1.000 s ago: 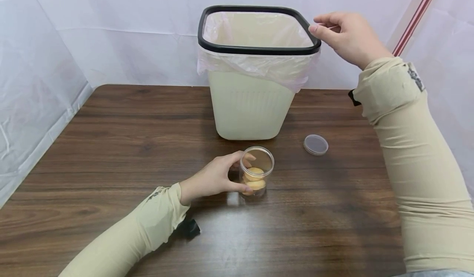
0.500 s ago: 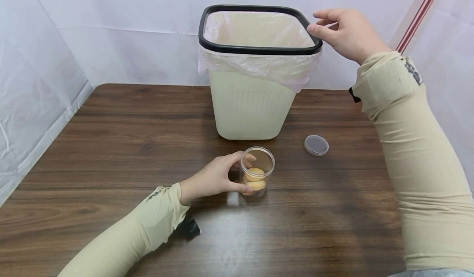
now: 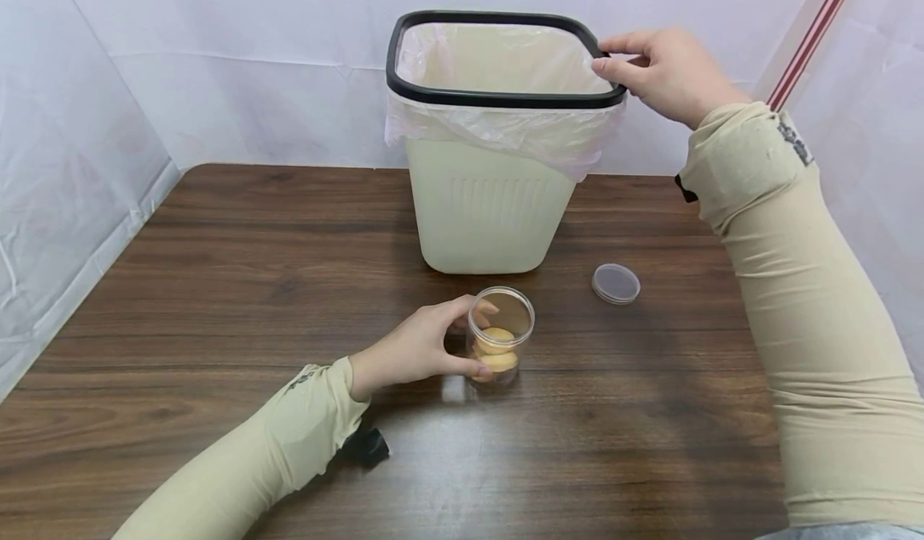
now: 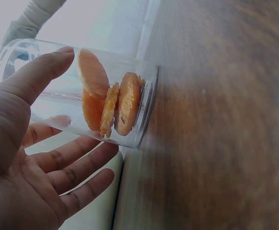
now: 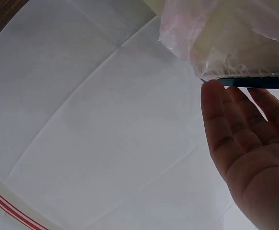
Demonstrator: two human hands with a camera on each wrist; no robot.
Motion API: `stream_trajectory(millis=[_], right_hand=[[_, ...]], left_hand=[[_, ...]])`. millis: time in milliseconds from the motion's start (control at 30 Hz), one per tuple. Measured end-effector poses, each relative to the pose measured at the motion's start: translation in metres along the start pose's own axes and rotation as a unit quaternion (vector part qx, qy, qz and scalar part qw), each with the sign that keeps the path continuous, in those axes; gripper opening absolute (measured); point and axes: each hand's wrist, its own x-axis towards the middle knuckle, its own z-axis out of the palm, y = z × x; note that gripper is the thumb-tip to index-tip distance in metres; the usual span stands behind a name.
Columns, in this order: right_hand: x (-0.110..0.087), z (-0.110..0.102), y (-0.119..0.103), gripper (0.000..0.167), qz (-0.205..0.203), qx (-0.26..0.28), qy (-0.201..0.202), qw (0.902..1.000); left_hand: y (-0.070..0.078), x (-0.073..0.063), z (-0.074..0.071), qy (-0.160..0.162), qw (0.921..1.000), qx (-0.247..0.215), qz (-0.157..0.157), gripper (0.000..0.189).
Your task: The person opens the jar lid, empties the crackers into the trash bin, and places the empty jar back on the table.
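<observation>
My left hand (image 3: 415,341) grips a clear plastic jar (image 3: 516,298) around its side, thumb in front and fingers behind. The jar stands upright on the table with its mouth uncovered. Several round golden biscuits (image 4: 128,104) lie inside toward its bottom. Up at the bin's right side is my right hand (image 3: 674,75); its fingers (image 5: 214,112) are fairly straight, with the tips right at the black rim (image 5: 273,83). No object shows between thumb and fingers. The cream waste bin (image 3: 487,203) stands behind the jar, lined with a thin pinkish bag (image 3: 505,129).
A round clear lid (image 3: 616,282) lies on the wooden table (image 3: 238,283), right of the jar and in front of the bin's right side. White sheeting (image 3: 253,58) hangs behind and on both sides. A red-striped band (image 3: 816,34) runs down the right back.
My right hand rose slightly, then came down and left to the bin's rim, with the thumb now overlapping it. My left hand and the jar have stayed in place.
</observation>
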Motion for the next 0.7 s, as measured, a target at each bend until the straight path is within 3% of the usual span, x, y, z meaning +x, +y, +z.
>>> stream_trajectory(millis=[200,467,700], right_hand=[[-0.0007,0.0016,0.0006,0.058,-0.005,0.008,-0.005,0.9999],[0.0013,0.0056,0.0021,0.058,0.008,0.067,-0.017,0.9976],[0.0014,0.0012,0.0006,0.056,-0.007,0.034,-0.033,0.9989]], left_hand=[[0.0000,0.0001,-0.0003,0.002,1.0000,0.003,0.001,0.064],[-0.0002,0.0004,-0.0002,0.002,1.0000,0.004,0.000,0.064],[-0.0004,0.0015,0.0002,0.003,1.0000,0.002,0.008,0.064]])
